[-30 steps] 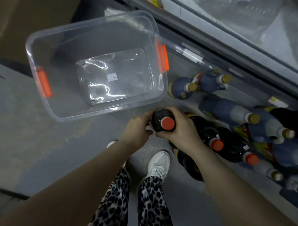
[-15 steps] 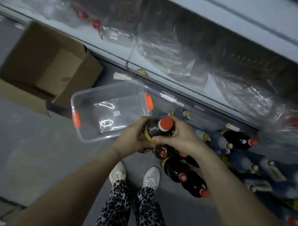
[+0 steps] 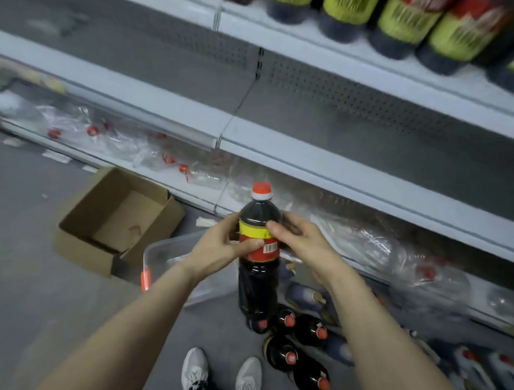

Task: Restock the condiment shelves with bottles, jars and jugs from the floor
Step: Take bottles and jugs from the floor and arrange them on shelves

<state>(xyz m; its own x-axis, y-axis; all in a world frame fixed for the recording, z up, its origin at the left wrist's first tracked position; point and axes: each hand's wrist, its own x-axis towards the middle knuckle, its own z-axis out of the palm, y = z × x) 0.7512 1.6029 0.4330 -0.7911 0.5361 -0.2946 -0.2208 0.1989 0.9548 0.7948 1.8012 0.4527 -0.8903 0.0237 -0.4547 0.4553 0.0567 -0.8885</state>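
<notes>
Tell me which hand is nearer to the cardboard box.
Left. The left hand holds the bottle on the side facing the cardboard box; the right hand holds the other side.

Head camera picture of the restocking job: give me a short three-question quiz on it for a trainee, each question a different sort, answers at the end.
1. True or false: the dark bottle is gripped by both the left hand and the right hand.
2. Pick one: the colour of the top of the held bottle's cap is A) blue, B) red, C) green.
3. Fill the gap: on the floor, the open cardboard box sits to the ___ of the clear tub.

Key: 1 true; 2 B; 3 left.
</notes>
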